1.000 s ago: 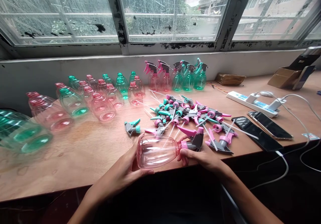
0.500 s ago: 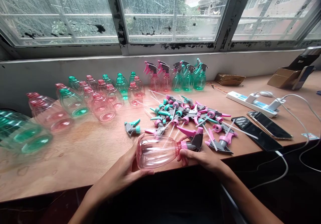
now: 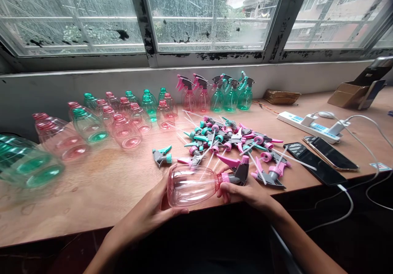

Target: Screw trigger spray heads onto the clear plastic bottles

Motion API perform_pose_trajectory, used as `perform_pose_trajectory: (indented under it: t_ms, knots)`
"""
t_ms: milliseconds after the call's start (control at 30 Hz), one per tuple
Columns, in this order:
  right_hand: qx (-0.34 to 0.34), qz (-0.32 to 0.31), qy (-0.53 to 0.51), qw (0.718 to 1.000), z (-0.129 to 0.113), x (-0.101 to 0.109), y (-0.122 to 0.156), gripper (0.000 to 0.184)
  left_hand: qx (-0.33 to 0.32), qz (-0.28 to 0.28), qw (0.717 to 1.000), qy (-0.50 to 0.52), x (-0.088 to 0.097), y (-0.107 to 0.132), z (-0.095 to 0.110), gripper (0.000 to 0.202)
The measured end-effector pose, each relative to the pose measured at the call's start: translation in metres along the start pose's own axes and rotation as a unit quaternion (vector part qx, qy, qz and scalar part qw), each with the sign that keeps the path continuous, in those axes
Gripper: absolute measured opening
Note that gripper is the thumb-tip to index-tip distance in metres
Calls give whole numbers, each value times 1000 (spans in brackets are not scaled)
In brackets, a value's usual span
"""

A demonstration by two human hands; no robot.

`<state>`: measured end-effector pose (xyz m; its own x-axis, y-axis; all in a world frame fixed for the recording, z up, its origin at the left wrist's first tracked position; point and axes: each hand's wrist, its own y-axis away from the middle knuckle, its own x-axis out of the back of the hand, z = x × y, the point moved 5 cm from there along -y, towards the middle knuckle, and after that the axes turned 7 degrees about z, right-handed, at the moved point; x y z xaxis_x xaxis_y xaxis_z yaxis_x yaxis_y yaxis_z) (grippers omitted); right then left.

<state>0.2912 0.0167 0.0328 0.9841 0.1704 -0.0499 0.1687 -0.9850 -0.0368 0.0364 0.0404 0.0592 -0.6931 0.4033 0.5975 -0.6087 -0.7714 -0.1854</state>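
Observation:
A clear pink spray bottle (image 3: 192,186) lies sideways over the near edge of the wooden table (image 3: 101,188), base to the left. My left hand (image 3: 153,208) cups its base, fingers wrapped round it. At the bottle's neck my right hand (image 3: 242,190) grips the pink collar and grey-and-pink trigger head (image 3: 236,171) fitted there. Just behind lies a pile of loose trigger heads (image 3: 233,145) in pink, teal and grey, with their thin dip tubes sticking out. One teal trigger head (image 3: 162,155) lies apart to the left.
Capless pink and green bottles (image 3: 123,116) stand at the left and back left. Several finished spray bottles (image 3: 215,91) stand by the wall. Two phones (image 3: 319,159), a power strip (image 3: 310,126) with cables and a cardboard box (image 3: 350,93) are at the right.

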Motion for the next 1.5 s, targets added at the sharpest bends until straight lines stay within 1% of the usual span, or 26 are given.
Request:
perform_pose_trajectory:
  t_ms: [367, 633, 867, 1100, 1500]
  knots:
    - [-3, -1, -8, 1000, 1, -1, 0, 46, -2, 0, 1000, 13, -1, 0, 5, 84]
    - [-6, 1, -12, 1000, 0, -1, 0, 45, 16, 11, 1000, 24, -1, 2, 3, 90]
    - [-11, -5, -30, 999, 3, -1, 0, 47, 20, 2, 1000, 23, -1, 2, 3, 93]
    - [-6, -5, -32, 999, 2, -1, 0, 45, 14, 7, 1000, 19, -1, 2, 3, 85]
    - [-6, -2, -30, 1000, 2, 0, 0, 45, 5, 3, 1000, 17, -1, 1, 2, 85]
